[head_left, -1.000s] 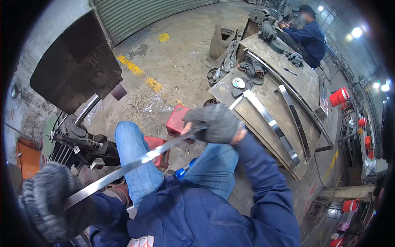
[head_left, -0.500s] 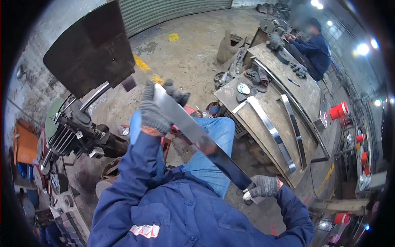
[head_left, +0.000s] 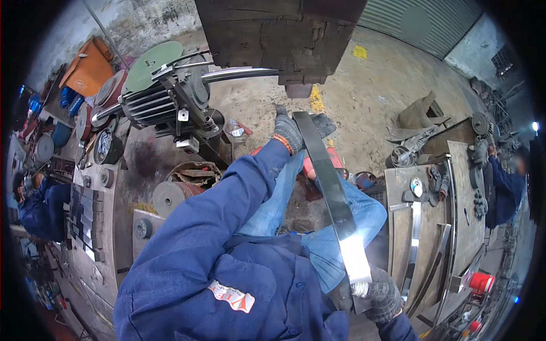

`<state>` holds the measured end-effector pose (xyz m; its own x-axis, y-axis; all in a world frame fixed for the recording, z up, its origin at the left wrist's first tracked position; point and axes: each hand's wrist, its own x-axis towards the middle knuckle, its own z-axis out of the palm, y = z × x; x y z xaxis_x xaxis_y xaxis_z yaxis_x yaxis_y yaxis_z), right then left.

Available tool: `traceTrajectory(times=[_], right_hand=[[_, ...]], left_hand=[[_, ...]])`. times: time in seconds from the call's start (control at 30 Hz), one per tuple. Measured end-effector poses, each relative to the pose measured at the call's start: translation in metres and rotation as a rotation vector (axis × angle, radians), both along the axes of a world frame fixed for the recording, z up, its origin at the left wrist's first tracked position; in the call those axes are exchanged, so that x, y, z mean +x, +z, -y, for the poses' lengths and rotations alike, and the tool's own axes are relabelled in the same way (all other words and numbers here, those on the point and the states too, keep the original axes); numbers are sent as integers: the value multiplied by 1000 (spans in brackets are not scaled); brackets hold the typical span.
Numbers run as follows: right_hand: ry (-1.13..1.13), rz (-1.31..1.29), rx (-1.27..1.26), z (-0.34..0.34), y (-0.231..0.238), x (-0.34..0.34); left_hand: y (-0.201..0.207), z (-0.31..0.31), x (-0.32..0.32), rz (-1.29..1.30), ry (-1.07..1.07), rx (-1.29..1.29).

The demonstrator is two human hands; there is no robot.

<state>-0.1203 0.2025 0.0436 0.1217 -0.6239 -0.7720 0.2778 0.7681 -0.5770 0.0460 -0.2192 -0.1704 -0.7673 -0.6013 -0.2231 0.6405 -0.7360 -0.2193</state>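
And here's the metal strip (head_left: 327,187), long and flat, slanting across in front of the person, above the jeans (head_left: 355,219), from far left down to near right. Both ends are taken! The left grip (head_left: 290,132), in grey knit, clasps the far end, palm at the left edge and fingers showing past the right edge. Down at the near end, the right grip (head_left: 382,296) is closed around the metal, its pale thumb tip lying over the face, right beside a bright patch of glare.

Over to the right, the worktop (head_left: 401,219) carries two more strips, a shiny one (head_left: 415,230) and a darker one (head_left: 437,261), lying side by side and apart, with a small disc (head_left: 417,186) near their far ends. On the left there's a ribbed motor (head_left: 151,109) with a green disc (head_left: 145,71) beside it, and an orange bin (head_left: 86,67) beyond. Up top looms a big dark panel (head_left: 276,37). Far right, a co-worker (head_left: 505,190) in blue sits beside the boards.
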Motion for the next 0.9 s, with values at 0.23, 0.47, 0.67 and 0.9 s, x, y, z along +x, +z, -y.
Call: traceTrajectory(times=[0.23, 0.47, 0.67, 0.9], right_hand=[[136, -227, -209, 57, 23, 22], [-231, 101, 42, 88, 60, 44], [-217, -2, 32, 98, 63, 50], [-93, -84, -24, 111, 53, 52]], left_hand=[[18, 26, -7, 278, 75, 59], [-5, 62, 11, 27, 39, -14], [29, 52, -16, 283, 181, 19], [34, 55, -12, 317, 160, -18]])
